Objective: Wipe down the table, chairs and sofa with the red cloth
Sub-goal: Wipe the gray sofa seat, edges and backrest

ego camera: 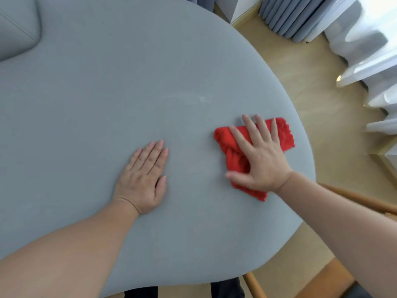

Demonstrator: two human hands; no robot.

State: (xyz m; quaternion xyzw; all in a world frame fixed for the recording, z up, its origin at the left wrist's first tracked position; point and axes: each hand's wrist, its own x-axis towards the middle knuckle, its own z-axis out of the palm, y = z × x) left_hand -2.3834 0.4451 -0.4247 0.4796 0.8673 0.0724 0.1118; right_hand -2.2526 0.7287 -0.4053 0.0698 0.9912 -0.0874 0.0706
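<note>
Fingers (260, 130) of the right hand (261, 160) are straight and spread wide, lying flat on top of the red cloth (233, 155). They press it down and do not curl round it. The thumb sticks out to the left and lies across the cloth's near edge. The cloth is bunched and folded under the palm, with red corners showing beyond the fingertips and below the wrist. It lies on the right part of a grey padded seat (107, 93), near the seat's rounded right edge.

The left hand (142, 177) rests palm down on the bare fabric of the same seat, well to the left of the cloth and not touching it. Its fingers (153, 153) are straight and close together, holding nothing, and the thumb is tucked along the side. Both forearms reach in from the bottom of the view.

A grey cushion (15, 31) sits at the seat's far left corner. A faint pale mark shows on the fabric beyond the cloth. Past the seat's right edge is a light wooden floor (300, 82), with grey curtains (290, 16) and white sheer curtains (369, 50) hanging down to it. Two wooden legs (361, 198) show beside and below the seat on the right.
</note>
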